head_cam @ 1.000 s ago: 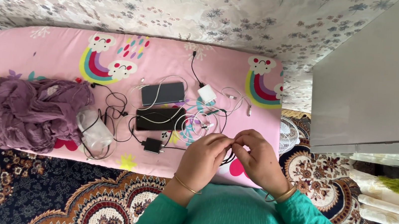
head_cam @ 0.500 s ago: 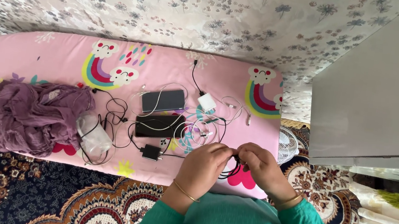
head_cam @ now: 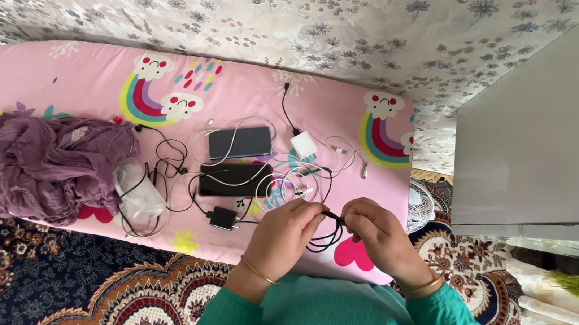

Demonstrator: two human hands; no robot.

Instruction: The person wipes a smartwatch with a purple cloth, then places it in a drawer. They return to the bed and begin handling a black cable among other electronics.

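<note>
Closest in, the person's green sleeves come up from the bottom edge, a thin bangle on each wrist. The left hand (head_cam: pixel 283 234) and right hand (head_cam: pixel 377 236) meet over the near edge of the pink mattress (head_cam: pixel 60 75). Both sets of fingers are curled in tight, pinching a black cable (head_cam: pixel 326 233) between them. A short stretch of it runs straight from the left fingertips (head_cam: pixel 318 210) across to the right fingertips (head_cam: pixel 347 220), and the rest hangs below in a few loose loops, resting on the mattress between the two hands, just beside a pink heart print.

Just past the left hand lies a small black charger (head_cam: pixel 223 217), its lead trailing off to the left. Beyond that a black phone (head_cam: pixel 234 179) lies flat, with white wires (head_cam: pixel 294 185) tangled across it and to its right. Behind it sits a grey phone (head_cam: pixel 239 141), and near that a white charger (head_cam: pixel 304 144) with a dark lead running away from it.

Off to the left, a clear plastic bag (head_cam: pixel 135 192) lies against a crumpled purple cloth (head_cam: pixel 42 167). The far wall is draped in flowered fabric, and a grey cabinet (head_cam: pixel 556 120) stands on the right.
</note>
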